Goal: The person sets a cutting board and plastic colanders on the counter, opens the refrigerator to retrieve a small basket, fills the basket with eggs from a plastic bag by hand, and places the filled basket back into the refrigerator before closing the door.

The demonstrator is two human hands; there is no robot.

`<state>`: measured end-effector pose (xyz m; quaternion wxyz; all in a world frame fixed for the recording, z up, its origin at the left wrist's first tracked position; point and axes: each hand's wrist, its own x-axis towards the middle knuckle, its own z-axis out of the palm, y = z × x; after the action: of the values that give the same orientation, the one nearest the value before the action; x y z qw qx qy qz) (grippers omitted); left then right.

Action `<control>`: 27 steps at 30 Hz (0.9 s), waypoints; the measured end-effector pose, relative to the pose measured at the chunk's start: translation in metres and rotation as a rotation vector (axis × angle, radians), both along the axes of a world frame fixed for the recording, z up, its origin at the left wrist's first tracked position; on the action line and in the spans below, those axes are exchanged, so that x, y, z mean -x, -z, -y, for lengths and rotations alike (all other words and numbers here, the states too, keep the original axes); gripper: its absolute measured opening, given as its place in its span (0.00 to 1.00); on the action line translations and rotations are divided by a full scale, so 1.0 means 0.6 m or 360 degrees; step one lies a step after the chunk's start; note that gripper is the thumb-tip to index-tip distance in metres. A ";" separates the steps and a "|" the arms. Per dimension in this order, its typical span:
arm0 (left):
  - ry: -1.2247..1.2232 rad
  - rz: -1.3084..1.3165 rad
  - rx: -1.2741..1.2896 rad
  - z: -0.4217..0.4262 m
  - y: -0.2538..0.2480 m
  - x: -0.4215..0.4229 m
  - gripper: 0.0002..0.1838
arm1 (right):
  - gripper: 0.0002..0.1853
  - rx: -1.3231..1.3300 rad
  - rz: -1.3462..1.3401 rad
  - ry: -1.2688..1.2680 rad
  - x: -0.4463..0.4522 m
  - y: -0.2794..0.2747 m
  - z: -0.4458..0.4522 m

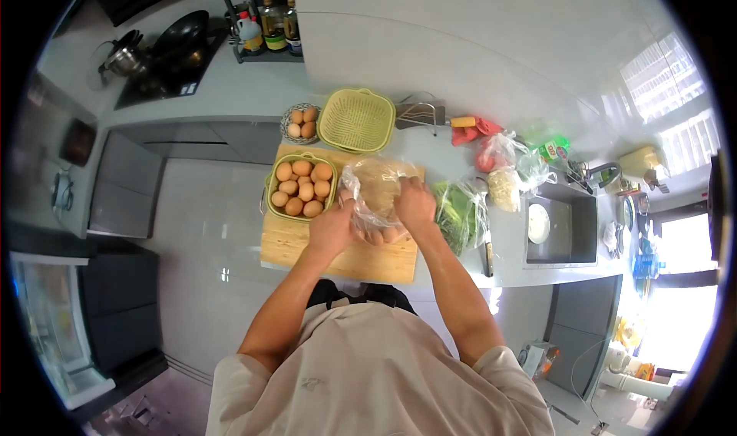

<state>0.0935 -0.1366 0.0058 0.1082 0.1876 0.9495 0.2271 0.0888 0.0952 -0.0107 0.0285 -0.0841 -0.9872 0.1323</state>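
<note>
A clear plastic bag (378, 183) lies spread over the wooden cutting board (338, 263), its mouth pulled wide. Several brown eggs (388, 235) show through its near end. On the bag's left edge, close to the egg basket, my left hand (332, 227) is closed. My right hand (415, 206) grips the opposite edge, with its fingers curled into the plastic. To the left on the board stands a yellow-green basket (270, 198) filled with brown eggs (304, 189). My fingertips are partly hidden by the film and by the hands themselves.
Behind the board stand a yellow-green basket (355, 121) and a small wire basket (285, 125) of eggs. Bagged leafy greens (459, 217) and a knife (489, 258) lie to the right, before the sink (568, 232). A stove (165, 71) is at far left.
</note>
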 end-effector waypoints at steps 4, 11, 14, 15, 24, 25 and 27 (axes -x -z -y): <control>0.0007 0.0341 0.0175 -0.043 0.033 -0.027 0.31 | 0.32 -0.0050 0.0230 0.0327 -0.019 0.005 -0.034; -0.0333 -0.0015 -0.0557 -0.060 0.161 -0.012 0.13 | 0.17 0.0214 0.0295 0.0269 0.001 0.068 -0.063; -0.0465 0.0180 -0.0748 -0.072 0.176 0.002 0.08 | 0.13 0.0589 0.0027 0.0256 0.024 0.145 -0.074; -0.0613 0.0418 -0.0991 -0.080 0.173 0.004 0.08 | 0.13 0.0763 0.0002 0.0358 0.026 0.141 -0.071; -0.0684 0.0362 -0.1183 -0.067 0.189 0.004 0.16 | 0.19 0.1269 -0.0231 0.0682 0.033 0.148 -0.085; -0.0626 0.0214 -0.0930 -0.059 0.164 -0.006 0.18 | 0.19 0.1133 -0.0228 0.0628 0.030 0.150 -0.092; -0.0589 0.0178 -0.0423 -0.056 0.112 -0.032 0.24 | 0.21 0.0726 -0.0330 0.0506 0.024 0.141 -0.087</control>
<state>0.1129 -0.1028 -0.0612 0.0914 0.0101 0.9221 0.3760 0.0745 0.1472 -0.0952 0.1299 -0.2278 -0.8983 0.3526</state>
